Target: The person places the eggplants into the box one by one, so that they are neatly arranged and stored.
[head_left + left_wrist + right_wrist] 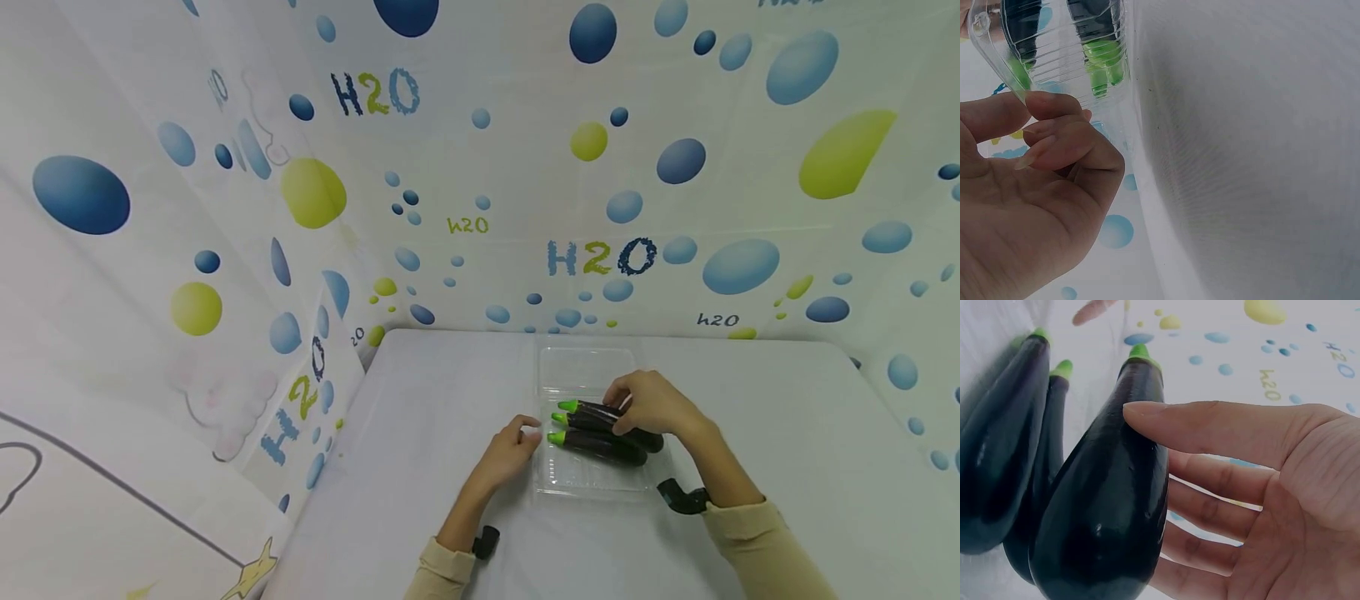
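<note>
A clear plastic box (558, 479) lies on the table with its hinged lid (585, 362) folded back. Three dark purple eggplants with bright green stems are in it: one at the front (600, 447), one in the middle (581, 422), and one at the back (1107, 481). My right hand (656, 404) grips the back eggplant, thumb on its near side and fingers behind it. At the box's left side, my left hand (510, 450) pinches the rim (1013, 81) between thumb and index finger, its other fingers curled.
White cloth covers the table (420, 400). A printed curtain (525, 167) with blue and green spots hangs behind it and along the left. Each wrist wears a black camera, the right one (682, 497) beside the box's front right corner.
</note>
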The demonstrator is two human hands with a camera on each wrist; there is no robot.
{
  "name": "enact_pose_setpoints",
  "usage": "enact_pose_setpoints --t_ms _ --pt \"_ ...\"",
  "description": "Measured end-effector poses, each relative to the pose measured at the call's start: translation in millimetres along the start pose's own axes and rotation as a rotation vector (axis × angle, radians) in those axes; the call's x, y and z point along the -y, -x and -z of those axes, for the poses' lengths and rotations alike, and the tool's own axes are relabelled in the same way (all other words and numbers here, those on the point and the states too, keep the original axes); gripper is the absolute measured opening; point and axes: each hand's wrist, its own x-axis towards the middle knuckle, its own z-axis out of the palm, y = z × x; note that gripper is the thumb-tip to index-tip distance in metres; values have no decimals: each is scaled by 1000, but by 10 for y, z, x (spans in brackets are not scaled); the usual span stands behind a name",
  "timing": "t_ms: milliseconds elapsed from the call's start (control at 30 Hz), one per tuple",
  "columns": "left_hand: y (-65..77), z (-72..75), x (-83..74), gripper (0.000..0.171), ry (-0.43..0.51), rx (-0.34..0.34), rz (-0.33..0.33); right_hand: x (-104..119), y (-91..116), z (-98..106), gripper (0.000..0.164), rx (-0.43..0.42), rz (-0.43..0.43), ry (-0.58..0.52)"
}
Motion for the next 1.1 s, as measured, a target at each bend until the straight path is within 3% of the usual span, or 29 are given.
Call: enact_pose_setpoints --t_ms 1100 --pt "-2 12 -15 34 -8 5 2 125 -118 -189 35 91 42 126"
